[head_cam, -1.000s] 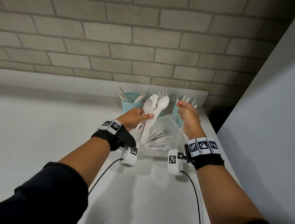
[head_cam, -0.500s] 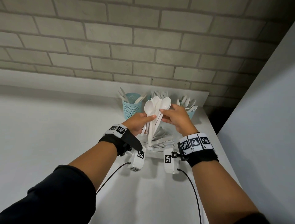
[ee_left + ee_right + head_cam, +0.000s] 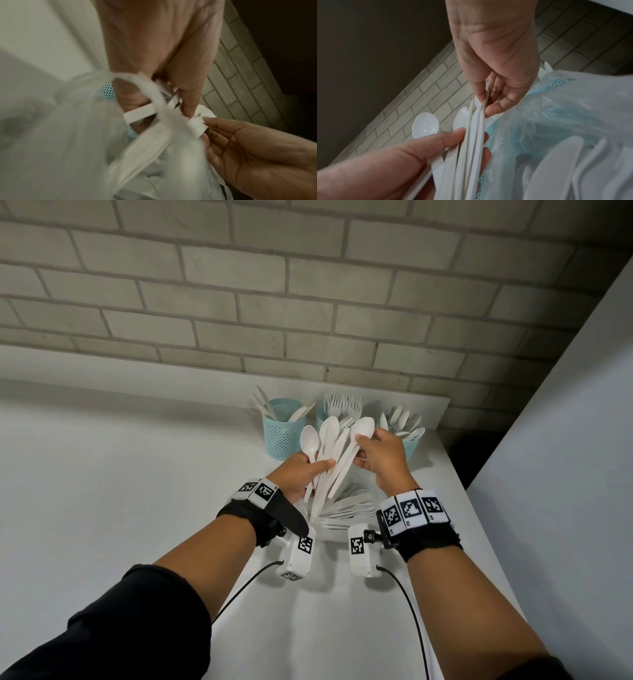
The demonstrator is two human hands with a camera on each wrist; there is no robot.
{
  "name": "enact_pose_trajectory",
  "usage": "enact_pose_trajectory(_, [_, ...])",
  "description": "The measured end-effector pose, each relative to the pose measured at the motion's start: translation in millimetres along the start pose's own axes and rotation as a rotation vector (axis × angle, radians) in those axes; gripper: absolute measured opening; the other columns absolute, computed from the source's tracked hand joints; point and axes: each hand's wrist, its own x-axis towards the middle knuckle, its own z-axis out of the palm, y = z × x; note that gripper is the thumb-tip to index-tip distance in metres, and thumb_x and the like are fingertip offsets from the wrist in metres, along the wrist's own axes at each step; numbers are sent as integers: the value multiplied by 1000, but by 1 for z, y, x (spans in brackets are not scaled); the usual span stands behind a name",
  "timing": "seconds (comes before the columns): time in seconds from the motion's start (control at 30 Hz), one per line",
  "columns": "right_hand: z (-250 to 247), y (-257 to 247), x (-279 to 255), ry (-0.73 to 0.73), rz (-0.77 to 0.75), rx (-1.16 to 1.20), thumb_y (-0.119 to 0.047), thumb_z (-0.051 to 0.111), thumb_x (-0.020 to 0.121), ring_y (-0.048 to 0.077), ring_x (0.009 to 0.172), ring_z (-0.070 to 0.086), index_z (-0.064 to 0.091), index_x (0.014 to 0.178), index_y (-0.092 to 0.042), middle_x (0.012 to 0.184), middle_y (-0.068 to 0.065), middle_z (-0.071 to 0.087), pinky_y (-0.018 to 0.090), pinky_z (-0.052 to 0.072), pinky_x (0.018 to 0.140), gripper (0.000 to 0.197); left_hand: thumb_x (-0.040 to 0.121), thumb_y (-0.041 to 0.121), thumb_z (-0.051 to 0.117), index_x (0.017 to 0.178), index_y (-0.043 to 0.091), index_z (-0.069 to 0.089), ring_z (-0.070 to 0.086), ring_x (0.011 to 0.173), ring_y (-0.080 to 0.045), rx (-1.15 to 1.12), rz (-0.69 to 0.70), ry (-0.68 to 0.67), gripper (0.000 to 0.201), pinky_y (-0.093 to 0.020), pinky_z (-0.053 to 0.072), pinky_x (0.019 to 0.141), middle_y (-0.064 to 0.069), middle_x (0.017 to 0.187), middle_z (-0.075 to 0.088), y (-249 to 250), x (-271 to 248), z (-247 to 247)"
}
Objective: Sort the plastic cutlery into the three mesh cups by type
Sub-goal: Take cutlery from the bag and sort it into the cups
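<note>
My left hand [image 3: 318, 465] grips a fanned bundle of white plastic spoons [image 3: 330, 453] by the handles, bowls up, above a clear bag of cutlery [image 3: 346, 505]. My right hand [image 3: 366, 446] pinches the rightmost spoon [image 3: 363, 426] of that bundle just under its bowl. In the right wrist view the right hand [image 3: 486, 105] has thumb and fingers closed on thin handles [image 3: 476, 128]. Three blue mesh cups stand behind. The left cup [image 3: 282, 433] holds knives, the middle cup [image 3: 321, 414] forks, and the right cup [image 3: 411, 445] spoons.
The cups stand at the back right of a white table [image 3: 137, 474], against a brick wall [image 3: 308, 302]. The table's right edge [image 3: 479, 525] runs close beside my right wrist, with a grey panel [image 3: 565, 474] beyond. Cables trail from both wrist cameras toward me.
My right hand has come away from the right cup, moved left to the bundle and closed on one spoon. The left hand has kept its grip and shifted slightly.
</note>
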Motion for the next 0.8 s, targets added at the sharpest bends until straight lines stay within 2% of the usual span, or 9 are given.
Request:
enact_pose_trajectory(0.07, [-2, 0, 4, 61, 1, 53, -4, 49, 92, 25, 81, 65, 56, 120, 0, 99, 14, 64, 29, 54, 63, 29, 91, 14, 59, 110, 2, 60, 66, 97, -28, -38, -6, -29, 22, -43, 53, 92, -16, 105, 67, -3, 2, -3])
enact_pose_trajectory(0.13, [-4, -5, 6, 106, 12, 140, -2, 41, 94, 22, 71, 63, 49, 125, 0, 94, 13, 59, 30, 55, 61, 33, 95, 8, 51, 100, 6, 58, 71, 75, -18, -121, -19, -81, 9, -30, 60, 70, -14, 94, 67, -4, 2, -5])
enact_pose_trajectory(0.2, [-6, -11, 7, 127, 20, 257, -2, 32, 94, 19, 65, 61, 42, 126, -3, 86, 9, 50, 29, 57, 58, 33, 96, 7, 48, 97, 8, 56, 71, 66, -14, -156, -23, -100, 8, -24, 59, 62, -12, 90, 66, -3, 0, -5])
enact_pose_trajectory(0.3, [-7, -18, 5, 130, 45, 392, -2, 24, 95, 19, 57, 58, 35, 119, -14, 81, 7, 46, 27, 54, 49, 29, 98, 13, 47, 108, 11, 52, 65, 75, -16, -145, -28, -115, 12, -27, 57, 64, -8, 87, 63, -1, -2, -5])
enact_pose_trajectory(0.37, [-6, -20, 6, 123, 46, 364, -7, 24, 96, 12, 45, 47, 33, 116, -18, 72, 7, 48, 19, 43, 39, 26, 98, 21, 46, 114, 16, 49, 61, 76, -15, -117, -44, -129, 17, -28, 53, 68, -2, 82, 60, -1, -2, -4])
enact_pose_trajectory(0.47, [-6, -19, 10, 38, 10, 278, -18, 40, 98, 5, 35, 30, 41, 107, -18, 60, 1, 42, 16, 25, 34, 9, 99, 26, 44, 118, 19, 47, 52, 63, -11, -127, -34, -182, 20, -26, 46, 63, 1, 73, 52, 1, -1, -1])
enact_pose_trajectory(0.57, [-7, -20, 11, -8, -43, 197, -19, 60, 90, 0, 32, 33, 51, 91, -16, 50, -7, 41, 15, 27, 33, 10, 100, 28, 41, 122, 22, 49, 39, 51, -6, -123, 6, -219, 24, -21, 37, 54, 2, 68, 40, 4, 0, 3])
enact_pose_trajectory(0.63, [-11, -24, 16, 97, -57, 186, -17, 59, 90, 0, 32, 36, 52, 82, -17, 49, -8, 43, 14, 30, 33, 10, 99, 33, 42, 122, 24, 51, 32, 48, -5, -105, 22, -207, 26, -20, 32, 52, 3, 66, 33, 5, 0, 5])
enact_pose_trajectory(0.8, [-43, -44, 42, 301, -100, 627, -15, 48, 95, 4, 37, 39, 51, 81, -15, 46, -8, 44, 18, 34, 40, 15, 96, 45, 41, 108, 28, 58, 27, 50, -6, -68, 53, -184, 27, -20, 29, 52, 4, 63, 28, 12, 0, 5])
